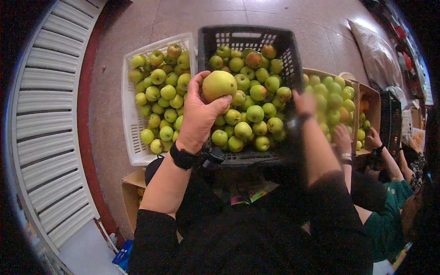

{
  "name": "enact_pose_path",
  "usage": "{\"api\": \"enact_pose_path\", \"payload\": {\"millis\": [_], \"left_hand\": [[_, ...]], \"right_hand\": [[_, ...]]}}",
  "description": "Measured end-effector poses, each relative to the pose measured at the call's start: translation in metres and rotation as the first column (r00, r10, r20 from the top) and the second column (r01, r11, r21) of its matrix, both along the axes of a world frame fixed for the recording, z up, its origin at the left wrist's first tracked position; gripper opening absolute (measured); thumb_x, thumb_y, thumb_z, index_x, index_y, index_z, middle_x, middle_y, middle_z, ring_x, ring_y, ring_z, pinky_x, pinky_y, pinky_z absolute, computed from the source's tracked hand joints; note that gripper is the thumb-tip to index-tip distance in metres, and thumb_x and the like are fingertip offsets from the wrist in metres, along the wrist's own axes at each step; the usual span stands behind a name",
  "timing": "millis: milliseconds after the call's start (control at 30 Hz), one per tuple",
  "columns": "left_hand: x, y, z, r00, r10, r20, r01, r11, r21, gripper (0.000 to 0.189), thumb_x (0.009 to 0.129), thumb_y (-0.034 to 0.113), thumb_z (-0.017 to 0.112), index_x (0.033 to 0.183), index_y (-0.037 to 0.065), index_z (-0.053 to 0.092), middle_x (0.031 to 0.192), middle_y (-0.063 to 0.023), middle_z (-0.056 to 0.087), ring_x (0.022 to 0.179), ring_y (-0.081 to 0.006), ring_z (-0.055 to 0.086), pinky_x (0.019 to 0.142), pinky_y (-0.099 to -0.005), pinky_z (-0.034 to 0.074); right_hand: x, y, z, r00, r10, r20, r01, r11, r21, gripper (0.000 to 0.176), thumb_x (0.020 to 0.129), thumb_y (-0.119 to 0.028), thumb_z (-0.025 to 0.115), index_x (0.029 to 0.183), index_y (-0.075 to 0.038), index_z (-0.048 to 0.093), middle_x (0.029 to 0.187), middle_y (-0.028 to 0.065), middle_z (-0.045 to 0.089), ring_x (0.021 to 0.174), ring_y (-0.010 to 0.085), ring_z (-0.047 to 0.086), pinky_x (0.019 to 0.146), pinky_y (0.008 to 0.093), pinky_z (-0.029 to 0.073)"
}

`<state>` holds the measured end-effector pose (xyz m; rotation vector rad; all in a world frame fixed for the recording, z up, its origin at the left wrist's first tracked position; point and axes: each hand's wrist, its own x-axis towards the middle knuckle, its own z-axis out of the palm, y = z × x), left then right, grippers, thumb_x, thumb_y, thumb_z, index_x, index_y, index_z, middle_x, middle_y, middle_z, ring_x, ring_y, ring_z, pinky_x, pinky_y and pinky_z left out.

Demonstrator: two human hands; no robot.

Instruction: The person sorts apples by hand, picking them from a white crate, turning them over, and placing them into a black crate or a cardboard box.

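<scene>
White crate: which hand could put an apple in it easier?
Probably the left. The left hand holds an apple right beside the white crate; the right hand is blurred, across the black crate.

- Left hand (198, 117) raised over the black crate (247, 33), fingers (223, 104) wrapped round a yellow-green apple (219, 85) from below; thumb on its left side.
- Black wristband (184, 158) on that wrist, dark sleeves on both arms.
- Right hand (305, 101) blurred, at the black crate's right edge; grip unreadable.
- Black crate full of green apples, a few blushed red.
- White crate (137, 158) touching it on the left, also holding green apples.
- Cardboard box (321, 72) of apples just right of the black crate.
- Another person's hand (341, 136) at that box.
- Pale sack (378, 55) on the tiled floor (137, 23), upper right.
- White slatted panel (46, 114) along the left.
</scene>
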<state>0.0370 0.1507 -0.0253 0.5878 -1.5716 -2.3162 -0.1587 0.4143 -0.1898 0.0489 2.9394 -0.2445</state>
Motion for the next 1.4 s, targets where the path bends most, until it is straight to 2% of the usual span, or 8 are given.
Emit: {"api": "enact_pose_path", "payload": {"millis": [167,300,500,667,767,900,1000,1400], "left_hand": [[0.001,0.003,-0.001,0.999,0.034,0.014,-0.029,0.966,-0.256,0.058,0.068,-0.001,0.069,0.117,0.004,0.037,0.109,-0.0093,0.048,0.098,-0.0161,0.052,0.084,-0.0274,0.045],[0.002,0.006,-0.001,0.997,0.079,0.006,-0.062,0.826,-0.561,0.058,0.063,-0.002,0.069,0.114,0.005,0.042,0.109,-0.0099,0.047,0.099,-0.0195,0.051,0.086,-0.0297,0.044],[0.003,0.004,-0.003,0.997,0.047,-0.066,-0.08,0.704,-0.706,0.058,0.057,-0.004,0.063,0.112,0.008,0.049,0.107,-0.0119,0.046,0.104,-0.026,0.048,0.092,-0.0327,0.04],[0.005,0.003,-0.002,0.997,0.052,-0.051,-0.073,0.675,-0.734,0.06,0.057,-0.003,0.061,0.115,0.009,0.049,0.11,-0.0132,0.044,0.105,-0.0262,0.047,0.093,-0.0325,0.039],[0.006,0.003,-0.002,0.998,0.047,-0.038,-0.06,0.698,-0.714,0.06,0.057,-0.003,0.06,0.115,0.008,0.049,0.111,-0.0139,0.043,0.105,-0.0266,0.046,0.093,-0.0326,0.039],[0.005,0.001,-0.005,0.998,0.034,-0.062,-0.068,0.681,-0.729,0.062,0.059,-0.004,0.059,0.118,0.006,0.045,0.111,-0.0134,0.043,0.102,-0.024,0.048,0.09,-0.0316,0.041],[0.006,0.006,-0.001,0.998,0.043,-0.054,-0.066,0.826,-0.56,0.063,0.061,-0.003,0.059,0.121,0.005,0.039,0.111,-0.0128,0.044,0.099,-0.0206,0.05,0.085,-0.0298,0.044],[0.006,0.006,0.005,0.996,0.077,0.039,-0.033,0.758,-0.651,0.056,0.063,0.002,0.065,0.114,0.005,0.042,0.103,-0.0113,0.05,0.087,-0.017,0.055,0.072,-0.0261,0.049]], "right_hand": [[-0.002,-0.005,0.005,0.988,-0.086,0.128,0.085,0.996,0.017,0.051,0.075,-0.05,0.057,0.087,-0.001,0.065,0.094,0.0206,0.062,0.089,0.0359,0.059,0.076,0.0438,0.047],[-0.004,-0.003,0.001,0.99,-0.066,0.126,0.066,0.998,0.002,0.051,0.075,-0.049,0.057,0.086,-0.001,0.065,0.094,0.0201,0.062,0.089,0.0355,0.059,0.076,0.0443,0.047],[0.002,-0.002,0.002,1.0,-0.001,-0.017,0.001,1.0,-0.004,0.057,0.079,-0.053,0.05,0.079,0.002,0.065,0.079,0.0215,0.063,0.077,0.036,0.062,0.069,0.0434,0.048],[0.003,-0.004,0.005,0.999,-0.044,-0.013,0.043,0.998,-0.039,0.056,0.076,-0.052,0.054,0.081,0.003,0.065,0.082,0.0227,0.062,0.08,0.0365,0.061,0.071,0.0436,0.048],[0.001,-0.008,0.009,0.986,-0.119,0.113,0.122,0.992,-0.014,0.05,0.076,-0.049,0.057,0.09,-0.002,0.065,0.099,0.0195,0.061,0.093,0.0345,0.059,0.078,0.0434,0.047],[-0.001,-0.007,0.006,0.983,-0.137,0.121,0.139,0.99,-0.008,0.051,0.075,-0.05,0.057,0.093,-0.003,0.064,0.101,0.0187,0.061,0.095,0.0337,0.059,0.079,0.0431,0.047],[-0.001,-0.006,0.006,0.982,-0.139,0.131,0.141,0.99,-0.006,0.051,0.075,-0.05,0.057,0.094,-0.003,0.064,0.102,0.0184,0.061,0.095,0.0333,0.059,0.079,0.043,0.047],[0.0,-0.009,0.011,0.979,-0.146,0.141,0.147,0.989,-0.001,0.05,0.076,-0.049,0.056,0.093,-0.003,0.064,0.102,0.0182,0.061,0.095,0.0331,0.059,0.08,0.0426,0.047]]}}
